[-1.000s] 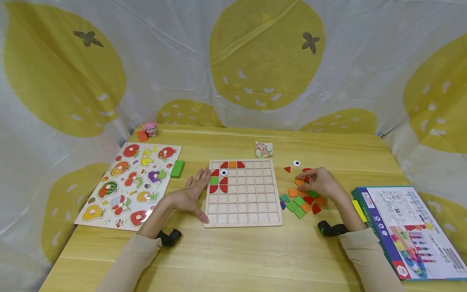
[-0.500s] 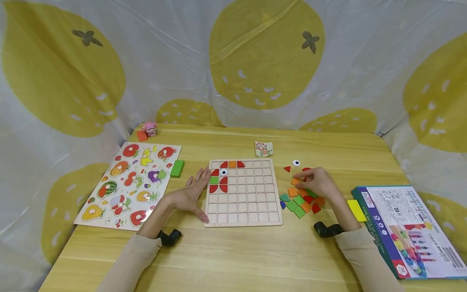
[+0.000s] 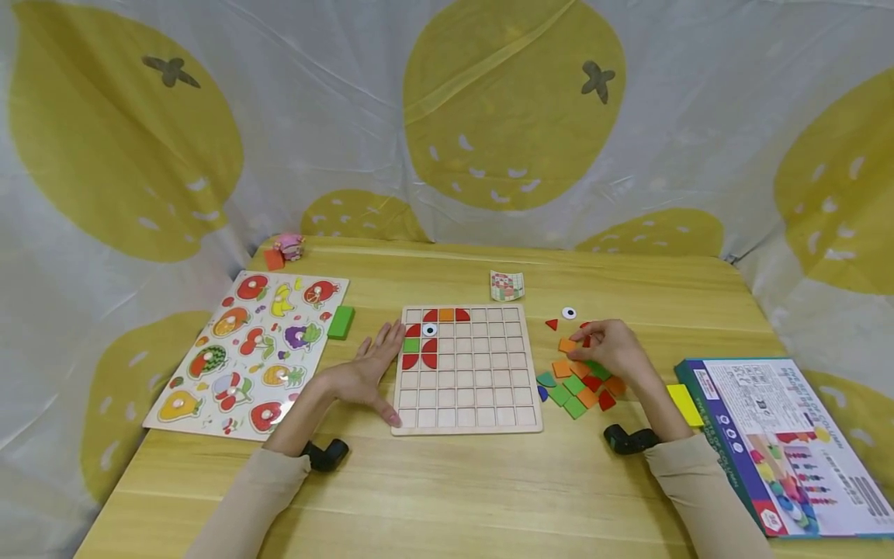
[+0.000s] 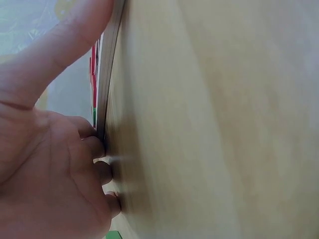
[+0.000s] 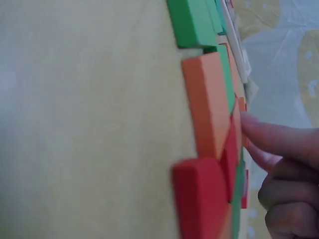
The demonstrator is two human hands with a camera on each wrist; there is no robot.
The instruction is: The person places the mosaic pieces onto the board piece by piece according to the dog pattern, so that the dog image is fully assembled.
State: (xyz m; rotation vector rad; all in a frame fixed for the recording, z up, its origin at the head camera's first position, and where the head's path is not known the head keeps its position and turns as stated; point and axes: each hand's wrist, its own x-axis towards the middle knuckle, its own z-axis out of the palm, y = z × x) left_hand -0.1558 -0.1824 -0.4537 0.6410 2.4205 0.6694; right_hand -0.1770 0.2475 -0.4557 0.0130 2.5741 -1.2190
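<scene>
My left hand (image 3: 359,379) lies spread along the left edge of the gridded wooden board (image 3: 482,396), its thumb at the near left corner. In the left wrist view, the fingertips (image 4: 113,203) reach down to the tabletop beside the board's side. Several red pieces, an orange square, a green square and a round eye piece (image 3: 429,330) fill cells at the board's upper left. My right hand (image 3: 611,349) pinches an orange square tile (image 3: 566,345) between thumb and index finger at the far side of the loose pile. Green, orange and red tiles (image 3: 575,407) lie below that hand.
A fruit peg puzzle (image 3: 244,357) lies at left, with a green block (image 3: 341,322) beside it. A small picture card (image 3: 507,286) is behind the board. Another eye piece (image 3: 569,313) and a red triangle (image 3: 552,324) lie beyond the pile. A box (image 3: 789,442) occupies the right side.
My right hand has shifted slightly left, and the orange square tile has slid away from the pile with its fingers. The left hand stays at the board's edge.
</scene>
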